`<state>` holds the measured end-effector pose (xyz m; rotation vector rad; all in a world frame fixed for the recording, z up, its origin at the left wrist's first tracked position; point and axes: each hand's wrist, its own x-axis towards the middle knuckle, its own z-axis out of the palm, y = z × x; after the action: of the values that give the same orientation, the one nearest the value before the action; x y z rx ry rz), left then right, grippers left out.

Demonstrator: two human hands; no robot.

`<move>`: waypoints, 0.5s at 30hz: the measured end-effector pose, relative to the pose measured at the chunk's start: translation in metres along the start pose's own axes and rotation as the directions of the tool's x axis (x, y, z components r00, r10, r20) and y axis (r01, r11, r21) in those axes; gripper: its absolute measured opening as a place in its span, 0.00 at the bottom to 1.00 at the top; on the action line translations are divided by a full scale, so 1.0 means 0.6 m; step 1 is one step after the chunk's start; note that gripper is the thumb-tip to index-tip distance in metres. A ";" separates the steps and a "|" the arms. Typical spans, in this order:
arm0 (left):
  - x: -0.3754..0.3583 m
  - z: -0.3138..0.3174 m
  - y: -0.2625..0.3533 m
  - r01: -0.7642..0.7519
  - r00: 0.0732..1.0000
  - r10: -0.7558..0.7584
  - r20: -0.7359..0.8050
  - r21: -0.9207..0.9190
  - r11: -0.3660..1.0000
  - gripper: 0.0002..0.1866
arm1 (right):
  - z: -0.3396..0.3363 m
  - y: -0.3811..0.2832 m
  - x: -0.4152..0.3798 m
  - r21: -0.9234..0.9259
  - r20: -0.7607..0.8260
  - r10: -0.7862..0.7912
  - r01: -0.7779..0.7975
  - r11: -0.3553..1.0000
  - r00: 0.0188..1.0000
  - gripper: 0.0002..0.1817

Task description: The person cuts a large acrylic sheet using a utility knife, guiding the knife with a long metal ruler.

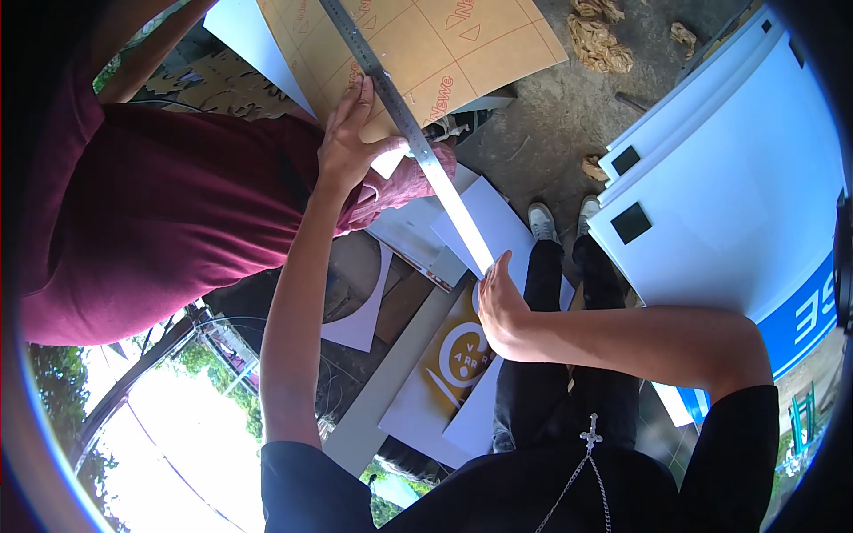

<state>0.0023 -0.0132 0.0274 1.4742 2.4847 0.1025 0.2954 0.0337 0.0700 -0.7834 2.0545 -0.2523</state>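
Note:
A long steel ruler [398, 108] slants across a board covered in brown printed paper [484, 40], and its lower end juts past the board's edge. My left hand [349, 142] lies at the board's near edge with thumb and fingers spread, fingertips against the ruler. At the ruler's lower end, my right hand [502, 306] is closed on it, thumb pointing up; its other fingers are mostly hidden. Below the ruler are white sheets [484, 209] and a panel with a gold and white round logo [458, 355].
A person in a maroon shirt [178, 213] stands close on the left. Large white and blue panels [711, 195] with dark square cutouts rise on the right. Crumpled brown paper [600, 44] lies on the floor, beyond my shoes [543, 222].

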 end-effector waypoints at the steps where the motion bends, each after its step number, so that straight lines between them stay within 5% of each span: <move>1: 0.000 -0.001 0.001 0.004 1.000 -0.004 0.004 -0.004 1.000 0.58 | -0.003 0.002 -0.002 -0.002 0.009 -0.003 0.003 1.000 1.000 0.40; 15: 0.002 -0.006 0.009 0.039 0.998 -0.038 0.056 -0.014 0.999 0.59 | 0.000 -0.001 0.000 -0.010 0.011 -0.004 0.005 1.000 1.000 0.40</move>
<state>0.0054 -0.0095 0.0320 1.4031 2.4612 0.0718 0.2958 0.0332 0.0700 -0.7940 2.0454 -0.2398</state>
